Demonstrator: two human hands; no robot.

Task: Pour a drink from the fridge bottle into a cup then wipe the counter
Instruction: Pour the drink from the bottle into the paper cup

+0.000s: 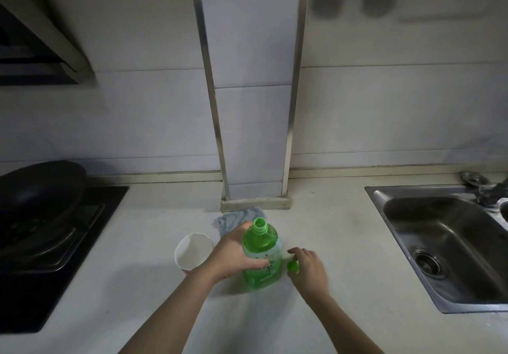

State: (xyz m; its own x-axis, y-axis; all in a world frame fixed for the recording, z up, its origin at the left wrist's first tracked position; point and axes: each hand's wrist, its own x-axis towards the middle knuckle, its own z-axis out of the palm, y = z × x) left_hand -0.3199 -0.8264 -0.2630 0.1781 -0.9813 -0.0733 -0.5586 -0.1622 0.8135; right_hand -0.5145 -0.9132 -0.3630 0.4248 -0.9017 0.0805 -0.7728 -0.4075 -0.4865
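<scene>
Two hands at bench (343, 230). Left hand (233, 254) wrapped around upright green bottle (262, 254), uncapped. Right hand (310, 269) pinching green cap (292, 267) just right of bottle. White cup (192, 250) left; grey cloth (233, 220) behind.

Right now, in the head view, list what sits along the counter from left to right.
Black pan on the stove → white cup → left hand → green bottle → green cap → right hand → steel sink.

Uncapped green bottle (262, 254) upright on counter (343, 243), empty white cup (193, 250) left, crumpled grey cloth (233, 220) behind
</scene>
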